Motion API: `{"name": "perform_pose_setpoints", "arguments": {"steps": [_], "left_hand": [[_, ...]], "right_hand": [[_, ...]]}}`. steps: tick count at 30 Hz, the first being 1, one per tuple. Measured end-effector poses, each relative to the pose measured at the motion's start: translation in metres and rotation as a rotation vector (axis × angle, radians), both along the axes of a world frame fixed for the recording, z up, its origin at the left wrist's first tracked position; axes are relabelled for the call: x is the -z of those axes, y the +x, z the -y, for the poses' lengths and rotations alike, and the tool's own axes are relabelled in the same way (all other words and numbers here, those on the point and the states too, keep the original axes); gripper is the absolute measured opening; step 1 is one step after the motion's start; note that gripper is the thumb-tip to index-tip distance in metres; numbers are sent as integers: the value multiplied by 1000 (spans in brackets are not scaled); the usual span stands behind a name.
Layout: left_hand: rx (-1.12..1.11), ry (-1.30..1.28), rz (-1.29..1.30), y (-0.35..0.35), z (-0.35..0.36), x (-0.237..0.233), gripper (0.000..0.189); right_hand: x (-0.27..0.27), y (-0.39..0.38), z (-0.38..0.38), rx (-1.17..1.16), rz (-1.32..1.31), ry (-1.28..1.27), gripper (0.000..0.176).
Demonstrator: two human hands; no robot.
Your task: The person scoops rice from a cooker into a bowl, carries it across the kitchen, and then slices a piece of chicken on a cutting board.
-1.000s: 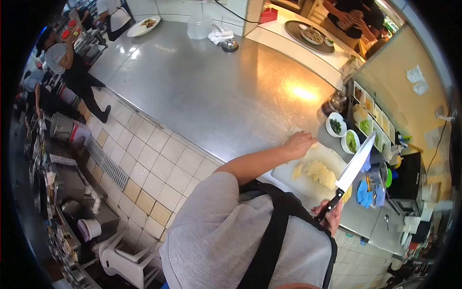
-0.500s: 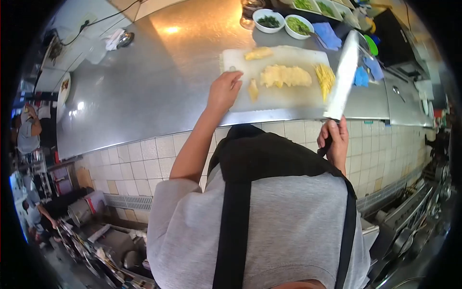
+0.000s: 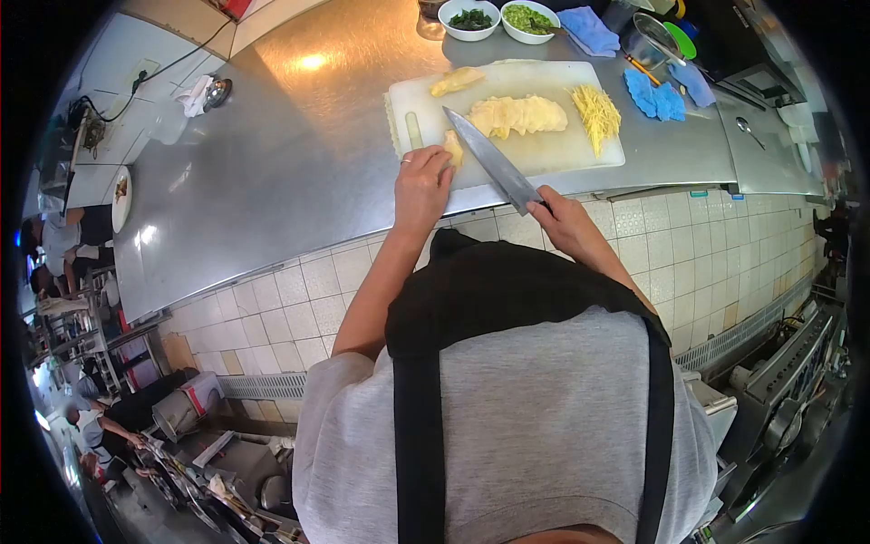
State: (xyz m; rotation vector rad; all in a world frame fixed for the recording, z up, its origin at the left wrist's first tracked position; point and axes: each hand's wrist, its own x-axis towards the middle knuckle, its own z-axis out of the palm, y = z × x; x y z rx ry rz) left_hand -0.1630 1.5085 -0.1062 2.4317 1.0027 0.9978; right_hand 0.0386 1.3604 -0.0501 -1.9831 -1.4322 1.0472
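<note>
While the left hand [image 3: 421, 186] sits at the near left corner of the white rectangular plastic cutting board [image 3: 573, 150], its fingers are curled together, pinning a small pale-yellow chunk of food [image 3: 452, 146] down on the board. There's a ring showing on one finger.

And the right hand [image 3: 562, 222] is clamped tight around the handle of the large steel-bladed chef's knife [image 3: 494, 161]; the handle itself is buried in the fist. The blade runs on a diagonal across the board, tip pointing away from the body, its flat side just beside the chunk and right against the left fingertips. Whether the edge is touching the chunk, I can't tell.

Further along the board, in the middle, lies a heap of flat pale-yellow slices [image 3: 518, 115]. To its right is a pile of thin yellow matchstick strips [image 3: 598, 113], and at the far left edge one long yellow uncut piece [image 3: 456, 82].

The board rests on the long stainless-steel counter [image 3: 299, 154]. Behind it stand two white round bowls of chopped greens [image 3: 530, 18], and off to the right lies a crumpled bright-blue cloth [image 3: 654, 95].
</note>
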Motion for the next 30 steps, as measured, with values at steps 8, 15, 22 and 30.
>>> {"name": "perform_pose_setpoints", "arguments": {"steps": [8, 15, 22, 30], "left_hand": [[33, 6, 19, -1, -4, 3, 19], [47, 7, 28, -2, -6, 4, 18], [66, -15, 24, -3, -7, 3, 18], [65, -29, 4, -3, -8, 4, 20]], "right_hand": [[3, -2, -13, -33, 23, -44, 30], [12, -6, -18, -22, 24, -11, 28], [17, -6, -22, -31, 71, -5, 30], [25, -7, -31, -70, 90, 11, 31]]}}
